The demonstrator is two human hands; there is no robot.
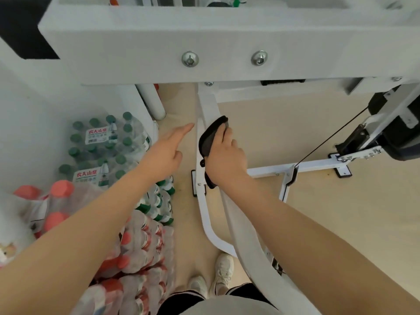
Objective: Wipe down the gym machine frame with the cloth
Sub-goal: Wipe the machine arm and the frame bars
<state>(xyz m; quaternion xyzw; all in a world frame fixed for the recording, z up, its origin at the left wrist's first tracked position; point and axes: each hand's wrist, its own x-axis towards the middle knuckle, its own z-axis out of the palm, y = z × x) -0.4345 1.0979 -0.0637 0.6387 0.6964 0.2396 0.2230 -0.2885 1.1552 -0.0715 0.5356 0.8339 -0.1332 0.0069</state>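
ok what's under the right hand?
The right hand presses a dark cloth against a white tube of the machine frame. The cloth's edges show around the hand; the tube beneath is covered, as is any grime.

A dark grey, crumpled cloth [210,138] lay pressed against a white-painted tubular steel gym machine frame [205,105], draped over its sloping upright tube, just below the broad bolted crossbeam.

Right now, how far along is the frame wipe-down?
In hand: the right hand presses the dark cloth on the white slanted frame tube; the left hand hovers open beside it. Done: can't tell, no wiped area shows. Left: seemingly the crossbeam and floor bar.
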